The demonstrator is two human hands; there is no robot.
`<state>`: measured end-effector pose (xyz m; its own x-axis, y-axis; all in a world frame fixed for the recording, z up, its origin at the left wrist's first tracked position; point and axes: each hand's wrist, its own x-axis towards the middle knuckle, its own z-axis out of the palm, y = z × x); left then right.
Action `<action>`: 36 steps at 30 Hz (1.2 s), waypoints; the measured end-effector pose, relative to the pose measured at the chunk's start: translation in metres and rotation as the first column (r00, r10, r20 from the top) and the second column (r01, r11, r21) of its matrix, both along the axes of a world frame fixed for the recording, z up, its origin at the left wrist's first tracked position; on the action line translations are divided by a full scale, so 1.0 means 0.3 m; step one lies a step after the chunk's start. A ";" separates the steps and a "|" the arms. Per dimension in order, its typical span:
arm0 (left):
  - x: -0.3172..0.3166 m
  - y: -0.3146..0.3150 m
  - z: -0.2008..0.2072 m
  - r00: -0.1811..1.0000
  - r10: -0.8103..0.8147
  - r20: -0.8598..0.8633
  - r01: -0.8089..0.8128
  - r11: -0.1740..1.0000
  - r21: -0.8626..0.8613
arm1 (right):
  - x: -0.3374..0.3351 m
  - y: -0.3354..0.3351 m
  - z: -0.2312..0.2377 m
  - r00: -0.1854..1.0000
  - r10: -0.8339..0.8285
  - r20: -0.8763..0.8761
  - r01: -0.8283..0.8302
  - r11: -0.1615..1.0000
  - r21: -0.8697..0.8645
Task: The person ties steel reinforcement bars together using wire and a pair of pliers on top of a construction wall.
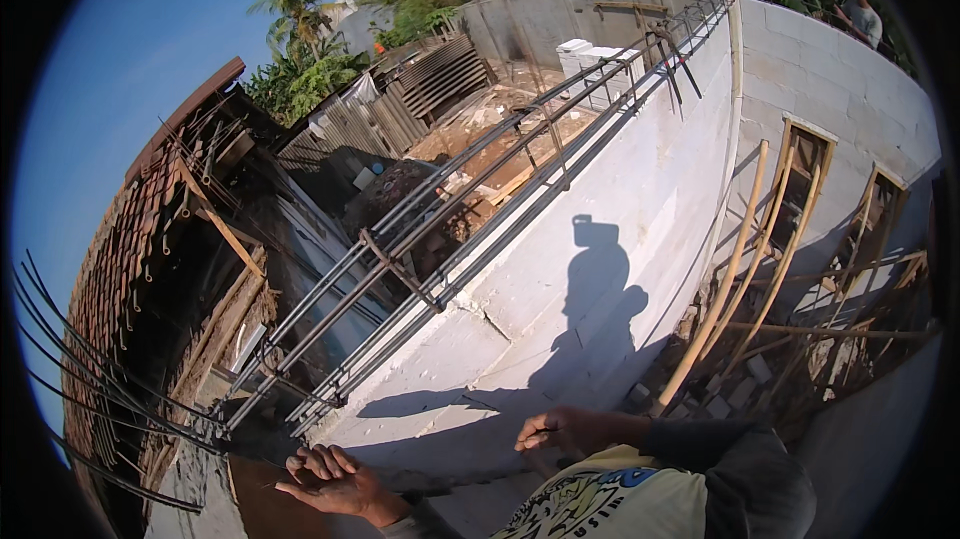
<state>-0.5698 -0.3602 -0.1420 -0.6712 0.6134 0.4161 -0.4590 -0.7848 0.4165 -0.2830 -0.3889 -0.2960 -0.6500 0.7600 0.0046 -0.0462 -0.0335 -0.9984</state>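
Evidently the steelwork is well advanced but not closed in: a long rebar cage (440, 301) runs along the top of the white wall (650, 159), from just beyond the person's hands toward the far corner. Its lengthwise bars are in place, and several stirrups (402, 275) cross them at wide gaps; toward the far end some short steel pieces (672, 57) hang bunched together. Whether every crossing is tied is too small to tell. No concrete or boards enclose the visible stretch, so that part looks undone, and loose bar ends (150, 421) fan out past the near end. The left hand (335, 484) is half open with fingers loosely bent, near that end but apart from the cage; the right hand (555, 429) is curled, thumb toward the fingers. Whether either has hold of something thin, such as wire, I cannot tell.
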 end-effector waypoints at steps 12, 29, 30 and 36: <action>-0.080 0.047 0.012 0.999 0.010 -0.035 -0.013 0.997 -0.076 | -0.057 0.020 -0.050 0.995 -0.063 0.082 0.050 0.988 0.145; -0.056 0.038 0.096 0.984 0.180 0.012 -0.173 0.959 -0.227 | -0.088 0.040 -0.174 0.993 -0.071 -0.091 0.094 0.955 0.280; -0.088 0.038 0.076 0.991 0.133 -0.023 -0.135 0.969 -0.206 | -0.085 0.043 -0.180 0.995 -0.096 -0.017 0.097 0.957 0.272; -0.069 0.031 0.055 0.964 0.141 -0.224 -0.170 0.978 -0.117 | -0.075 0.043 -0.188 0.982 -0.179 -0.056 0.187 0.956 0.227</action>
